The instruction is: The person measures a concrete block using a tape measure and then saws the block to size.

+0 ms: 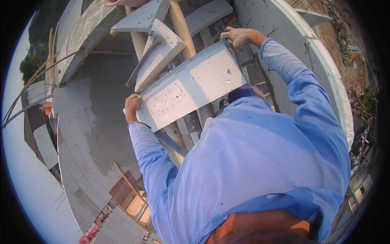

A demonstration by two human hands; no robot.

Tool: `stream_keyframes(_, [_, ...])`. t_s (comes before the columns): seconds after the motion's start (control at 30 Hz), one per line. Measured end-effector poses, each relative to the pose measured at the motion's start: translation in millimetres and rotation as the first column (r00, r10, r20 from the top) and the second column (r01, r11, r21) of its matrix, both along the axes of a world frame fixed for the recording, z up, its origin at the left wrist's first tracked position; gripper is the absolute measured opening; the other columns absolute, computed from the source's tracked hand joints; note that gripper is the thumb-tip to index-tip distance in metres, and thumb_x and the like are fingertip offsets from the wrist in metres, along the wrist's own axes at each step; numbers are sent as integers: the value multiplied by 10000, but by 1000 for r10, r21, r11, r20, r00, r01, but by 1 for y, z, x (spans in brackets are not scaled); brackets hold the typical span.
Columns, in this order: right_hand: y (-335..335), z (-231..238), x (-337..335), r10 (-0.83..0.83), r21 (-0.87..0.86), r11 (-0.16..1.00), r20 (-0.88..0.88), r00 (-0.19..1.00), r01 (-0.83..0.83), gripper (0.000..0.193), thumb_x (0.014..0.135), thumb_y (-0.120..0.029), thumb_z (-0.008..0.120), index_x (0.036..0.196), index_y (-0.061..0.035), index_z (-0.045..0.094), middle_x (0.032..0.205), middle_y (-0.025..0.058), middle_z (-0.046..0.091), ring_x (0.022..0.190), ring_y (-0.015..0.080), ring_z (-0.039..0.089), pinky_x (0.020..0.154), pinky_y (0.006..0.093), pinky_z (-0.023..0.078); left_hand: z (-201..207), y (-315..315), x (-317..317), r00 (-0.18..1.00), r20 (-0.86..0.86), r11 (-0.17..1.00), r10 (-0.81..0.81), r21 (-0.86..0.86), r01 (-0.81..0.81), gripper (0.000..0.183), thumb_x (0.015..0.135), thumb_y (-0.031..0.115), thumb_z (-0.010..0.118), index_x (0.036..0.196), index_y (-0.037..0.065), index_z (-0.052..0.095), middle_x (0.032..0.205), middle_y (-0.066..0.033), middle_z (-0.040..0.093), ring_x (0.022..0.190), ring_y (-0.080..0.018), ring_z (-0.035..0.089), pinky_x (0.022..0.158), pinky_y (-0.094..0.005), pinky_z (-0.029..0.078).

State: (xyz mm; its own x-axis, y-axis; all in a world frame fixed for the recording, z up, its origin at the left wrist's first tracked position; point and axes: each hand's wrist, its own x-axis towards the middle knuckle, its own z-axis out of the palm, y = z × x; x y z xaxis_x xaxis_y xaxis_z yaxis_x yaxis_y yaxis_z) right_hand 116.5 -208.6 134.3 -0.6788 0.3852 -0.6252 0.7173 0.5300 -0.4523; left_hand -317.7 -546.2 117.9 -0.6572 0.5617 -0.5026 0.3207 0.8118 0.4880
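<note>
A long pale lightweight concrete block, pitted on its face, lies before me across wooden poles. Along its far long edge runs a blue measuring tape, stretched between my hands. My left hand is closed at the block's left corner, on the tape's end. At the far right corner my right hand curls round the other end, with something dark and orange partly hidden under its fingers. Beyond the block, a hammer leans on a cut block piece. A saw blade shows by my left forearm.
More cut block pieces rest on the wooden poles ahead. A curved block wall rises close on my right. To the left, a drop opens beside a partly plastered block wall. A wooden board lies below.
</note>
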Motion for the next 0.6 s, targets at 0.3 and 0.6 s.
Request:
stream_keyframes(0.3, [3, 1, 6, -19, -29, 999, -25, 1000, 18, 719, 451, 46, 682, 1142, -108, 552, 1025, 82, 427, 923, 315, 551, 688, 443, 461, 11, -5, -1, 988, 151, 1000, 12, 6, -13, 170, 850, 184, 608, 946, 66, 685, 728, 3, 600, 612, -105, 535, 577, -265, 455])
stream_keyframes(0.6, [0, 10, 2, -62, -4, 998, -4, 998, 62, 785, 423, 58, 683, 1173, -134, 552, 1034, 82, 434, 976, 329, 527, 745, 466, 480, -1, -11, -8, 995, 99, 998, -8, 58, 2, 182, 798, 133, 638, 933, 52, 729, 700, -16, 630, 582, -113, 567, 526, -264, 459])
